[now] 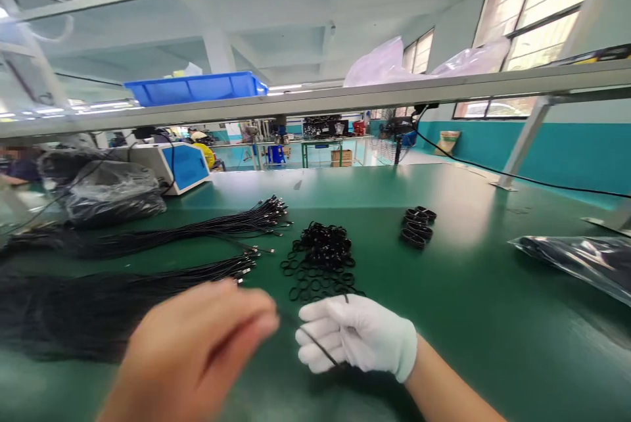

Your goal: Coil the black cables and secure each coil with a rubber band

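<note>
My left hand (207, 336), bare and smeared by motion, is closed in a pinch at the lower left. A thin black cable (318, 344) runs from near its fingertips across the fingers of my right hand (357, 336). That hand wears a white glove, palm turned up, fingers loosely curled around the cable. A small black band (346, 298) shows at its thumb and forefinger. Just beyond lies a pile of small black rings (325, 248), some spread out singly. Two bundles of black cables (211, 228) with metal-tipped ends lie to the left, the nearer one partly behind my left hand.
Coiled black cables (417, 228) sit right of the rings. A clear plastic bag with dark contents (582, 261) lies at the right edge. Back left are a plastic-wrapped bundle (113, 188) and a blue-and-white machine (185, 165). Overhead, a shelf (305, 101) carries a blue tray (197, 88).
</note>
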### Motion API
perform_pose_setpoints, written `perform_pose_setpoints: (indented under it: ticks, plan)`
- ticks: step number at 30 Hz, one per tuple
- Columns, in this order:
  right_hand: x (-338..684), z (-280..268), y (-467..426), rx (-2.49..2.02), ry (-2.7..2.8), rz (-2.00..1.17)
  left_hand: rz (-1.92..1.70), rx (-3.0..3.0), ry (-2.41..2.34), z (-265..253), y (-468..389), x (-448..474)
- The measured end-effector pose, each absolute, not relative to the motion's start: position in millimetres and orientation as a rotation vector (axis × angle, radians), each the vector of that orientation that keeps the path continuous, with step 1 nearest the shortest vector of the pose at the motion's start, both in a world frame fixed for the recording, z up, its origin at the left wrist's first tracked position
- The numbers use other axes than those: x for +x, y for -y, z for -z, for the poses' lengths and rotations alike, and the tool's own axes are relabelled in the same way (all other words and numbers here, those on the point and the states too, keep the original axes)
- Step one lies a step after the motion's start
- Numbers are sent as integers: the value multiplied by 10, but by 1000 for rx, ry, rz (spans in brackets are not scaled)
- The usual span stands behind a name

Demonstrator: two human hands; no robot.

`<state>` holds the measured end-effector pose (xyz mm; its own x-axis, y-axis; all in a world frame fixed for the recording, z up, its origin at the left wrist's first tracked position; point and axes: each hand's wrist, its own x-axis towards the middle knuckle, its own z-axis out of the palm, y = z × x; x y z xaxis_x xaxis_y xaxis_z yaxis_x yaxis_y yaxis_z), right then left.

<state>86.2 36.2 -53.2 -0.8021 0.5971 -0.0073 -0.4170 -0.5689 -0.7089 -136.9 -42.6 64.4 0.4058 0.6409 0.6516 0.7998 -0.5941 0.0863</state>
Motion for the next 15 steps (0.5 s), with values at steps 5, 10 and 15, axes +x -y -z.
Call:
perform_pose_setpoints:
  ticks: [5,10,15]
  plan:
    - [670,535,-103,-106,1064,-2569,982,-2453,1819,-932,-248,-1245]
    - [603,557,-7,-120,1032,-2556,738,-2569,1955,-555,-689,-1231]
    - [851,195,-171,70,772,-2192,338,-2892,1928,-88,-520,-1152]
